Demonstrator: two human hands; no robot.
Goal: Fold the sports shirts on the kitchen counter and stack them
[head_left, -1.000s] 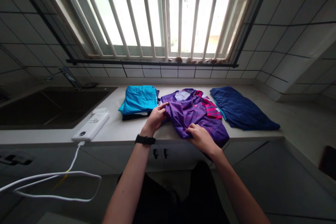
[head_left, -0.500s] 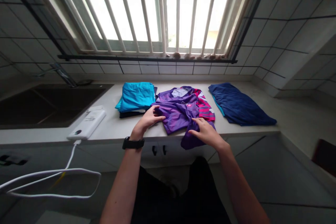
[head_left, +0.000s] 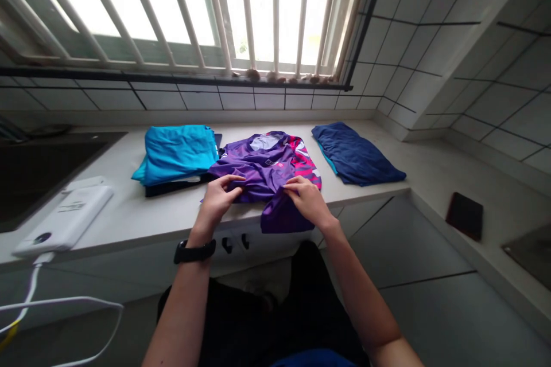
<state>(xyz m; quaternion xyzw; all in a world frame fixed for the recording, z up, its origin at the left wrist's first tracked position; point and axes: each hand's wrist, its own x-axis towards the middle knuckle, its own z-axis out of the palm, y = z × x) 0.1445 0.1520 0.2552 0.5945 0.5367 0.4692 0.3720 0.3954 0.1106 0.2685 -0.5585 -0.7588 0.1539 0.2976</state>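
Observation:
A purple jersey [head_left: 258, 163] with a pink-and-white patterned sleeve lies on the counter, its collar toward the window. Part of it hangs over the counter's front edge. My left hand [head_left: 219, 198], below a black wristband, pinches the cloth at the jersey's lower left. With thumb and fingers together, my right hand [head_left: 303, 198] grips the fabric at the lower right, above the hanging part. To the left sits a stack of folded clothes with a bright blue garment [head_left: 178, 155] on top. A folded navy garment [head_left: 359, 155] rests to the right.
A white power bank [head_left: 71, 218] with a white cable lies on the counter at the left, beside a dark sink [head_left: 51, 166]. On the right-hand counter is a dark phone-like object [head_left: 465, 215]. A barred window [head_left: 241, 17] stands behind the white counter [head_left: 361, 198].
Both hands have closed on the purple jersey's lower part, and its bottom edge has been drawn up. The camera view has turned to the right, so things appear farther left.

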